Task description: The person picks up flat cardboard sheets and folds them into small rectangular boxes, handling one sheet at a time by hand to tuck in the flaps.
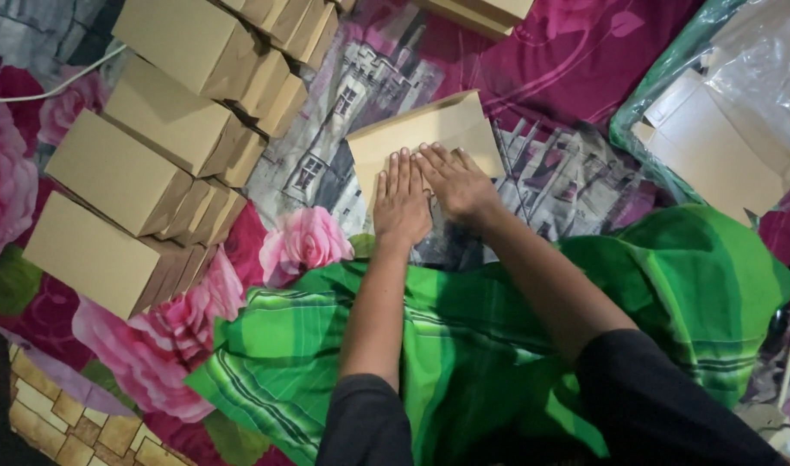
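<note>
A flat tan cardboard blank (425, 134) lies on the patterned bedsheet in front of me. My left hand (401, 203) rests palm down on its near edge, fingers straight and close together. My right hand (455, 183) lies flat beside it, fingers spread over the cardboard and angled to the upper left. The two hands touch side by side. Neither hand grips anything.
Rows of folded brown boxes (145, 155) stand stacked at the left. A clear plastic bag holds more flat cardboard blanks (714, 147) at the right. A green checked cloth (499, 345) covers my lap. A white cable (58, 86) runs at the far left.
</note>
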